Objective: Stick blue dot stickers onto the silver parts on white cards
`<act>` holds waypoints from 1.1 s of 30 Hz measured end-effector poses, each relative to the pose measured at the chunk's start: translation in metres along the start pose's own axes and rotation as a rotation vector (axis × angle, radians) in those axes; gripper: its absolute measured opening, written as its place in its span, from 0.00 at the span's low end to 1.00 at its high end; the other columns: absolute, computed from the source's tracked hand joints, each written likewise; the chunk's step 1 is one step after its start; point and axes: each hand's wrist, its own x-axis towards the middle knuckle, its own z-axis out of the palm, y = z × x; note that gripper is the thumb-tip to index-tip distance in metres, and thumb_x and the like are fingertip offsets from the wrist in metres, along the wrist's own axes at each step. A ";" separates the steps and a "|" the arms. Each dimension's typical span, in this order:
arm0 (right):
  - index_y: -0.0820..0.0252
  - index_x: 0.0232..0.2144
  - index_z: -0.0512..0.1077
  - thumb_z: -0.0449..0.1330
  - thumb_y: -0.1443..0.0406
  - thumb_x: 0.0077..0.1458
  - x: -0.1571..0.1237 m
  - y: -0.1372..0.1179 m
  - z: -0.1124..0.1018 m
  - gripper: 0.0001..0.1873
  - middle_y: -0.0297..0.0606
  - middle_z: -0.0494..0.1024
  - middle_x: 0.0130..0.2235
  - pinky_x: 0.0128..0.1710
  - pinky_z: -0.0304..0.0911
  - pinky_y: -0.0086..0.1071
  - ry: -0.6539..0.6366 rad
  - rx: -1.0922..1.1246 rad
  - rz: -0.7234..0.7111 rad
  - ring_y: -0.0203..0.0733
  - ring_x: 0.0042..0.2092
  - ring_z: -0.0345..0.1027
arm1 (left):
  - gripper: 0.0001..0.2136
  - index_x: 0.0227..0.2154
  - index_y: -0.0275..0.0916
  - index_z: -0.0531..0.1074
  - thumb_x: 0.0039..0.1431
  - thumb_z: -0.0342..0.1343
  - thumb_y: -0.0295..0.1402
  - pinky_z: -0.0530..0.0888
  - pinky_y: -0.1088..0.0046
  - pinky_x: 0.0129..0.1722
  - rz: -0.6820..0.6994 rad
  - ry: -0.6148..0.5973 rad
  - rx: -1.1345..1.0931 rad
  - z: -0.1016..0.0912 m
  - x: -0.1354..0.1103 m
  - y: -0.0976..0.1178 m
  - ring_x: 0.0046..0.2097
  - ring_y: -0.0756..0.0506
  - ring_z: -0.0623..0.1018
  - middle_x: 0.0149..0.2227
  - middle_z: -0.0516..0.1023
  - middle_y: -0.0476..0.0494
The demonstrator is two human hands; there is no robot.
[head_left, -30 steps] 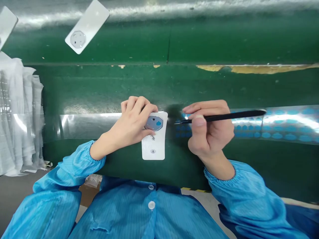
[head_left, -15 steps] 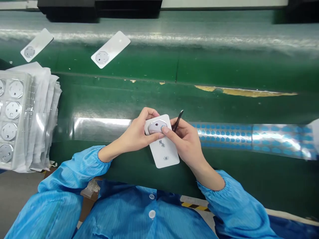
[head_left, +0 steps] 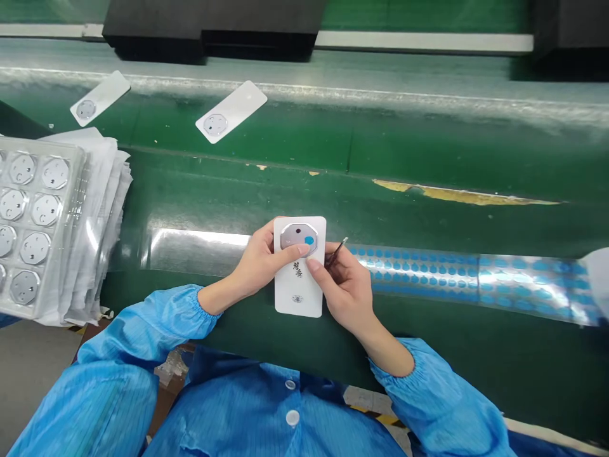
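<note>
Panel (head_left: 299, 287), white w/ rounded corners, is approx. centre, long side running toward the wearer, over the green counter (head_left: 242, 330); can't tell if its underside touches down. Octagonal plate (head_left: 288, 237) at its far end carries a dark spot (head_left: 298, 231) & one blue dot (head_left: 309, 240); dark print (head_left: 297, 270) sits nearer the wearer.

L hand (head_left: 259, 261): holding panel by its L edge, thumb laid across the plate's lower part, tip right at the blue dot's lower edge (can't tell if it's pressing), other fingers mostly hidden behind. R hand (head_left: 351, 289): thumb tip on panel nr its R edge, just below plate; slim dark tool (head_left: 339, 250), poss. tweezers, tucked in the curled fingers, visible end pointing away & R. Both hands look narrow.

Step in hand, my read: seating the blue dot on the plate, prob. w/ the thumb. Next move calls for a steady L grip, light even pressure w/o sliding the dot, & tool end clear of the panel face.

Surroundings: dot strip (head_left: 419, 266), clear w/ rows of blue dots, runs off R, partly behind R hand. Clear tray (head_left: 61, 151) of octagonal plates is far L, against stacked white sheets (head_left: 111, 209). Two more white panels (head_left: 231, 112) lie at a slant toward the back, each w/ an octagonal plate; no blue dot visible on either. Black blocks (head_left: 257, 38) beyond.
</note>
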 end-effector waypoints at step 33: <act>0.57 0.52 0.73 0.56 0.59 0.71 0.000 0.024 0.021 0.14 0.40 0.81 0.35 0.28 0.65 0.33 -0.144 -0.257 -0.366 0.41 0.29 0.69 | 0.27 0.40 0.36 0.77 0.39 0.82 0.40 0.86 0.68 0.33 0.064 0.298 -0.257 -0.014 0.002 0.027 0.38 0.37 0.87 0.42 0.86 0.39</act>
